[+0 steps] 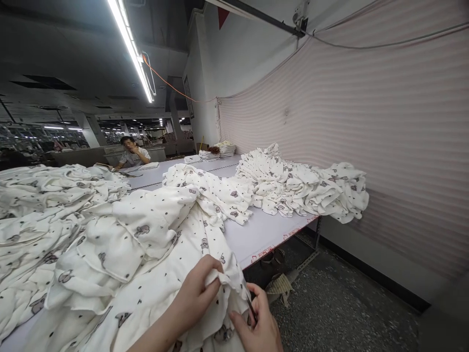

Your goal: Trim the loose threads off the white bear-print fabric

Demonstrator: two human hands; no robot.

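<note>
White fabric [164, 274] printed with small grey animals and dark dots lies in loose folds before me. My left hand [203, 288] pinches a fold of it near the table's front edge, thumb and fingers closed. Just to the right and lower, my right hand [258, 322] is closed around a slim dark tool [252, 309] that looks like thread snips, mostly covered by the fingers. Its thumb is close to the hanging edge of the fabric.
More printed fabric is heaped at the left [44, 195] and far right [300, 181], overhanging the white table [252, 234]. Folded stacks [225, 148] lie at the back. Across the table sits a person [134, 154]. A striped cloth sheet [348, 112] hangs along the right wall.
</note>
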